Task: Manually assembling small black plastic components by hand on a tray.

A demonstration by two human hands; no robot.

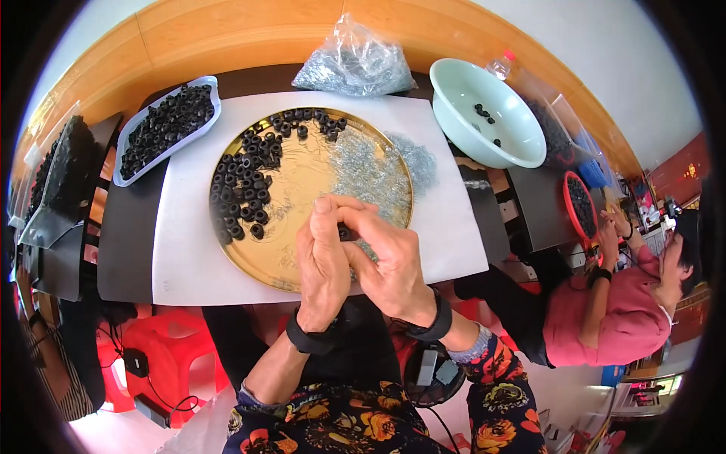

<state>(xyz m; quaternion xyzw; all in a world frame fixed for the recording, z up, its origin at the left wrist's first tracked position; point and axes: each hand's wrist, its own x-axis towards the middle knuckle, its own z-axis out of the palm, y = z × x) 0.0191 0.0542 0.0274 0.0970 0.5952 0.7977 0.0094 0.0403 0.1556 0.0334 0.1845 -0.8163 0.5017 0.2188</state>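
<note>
My two hands meet over the near edge of a round golden tray (pixel 249 261). My left hand (pixel 325 257) is closed, thumb on top, and what its fingers grip is hidden. Curled against it, my right hand (pixel 389 261) has a small black ring-shaped part (pixel 345 232) showing between its fingers. Loose black ring-shaped parts (pixel 246 174) cover the tray's left and far side. On its right side lies a heap of tiny silvery metal pieces (pixel 367 170), some spilling past the rim onto a white sheet (pixel 189 250).
A pale tub (pixel 166 129) full of black parts stands at left. Behind the tray sits a clear bag (pixel 352 64) of silvery pieces. A pale green basin (pixel 484 113) at right holds a few black parts. Farther right, a co-worker in pink (pixel 605 321) sits by a red basket (pixel 580 204).
</note>
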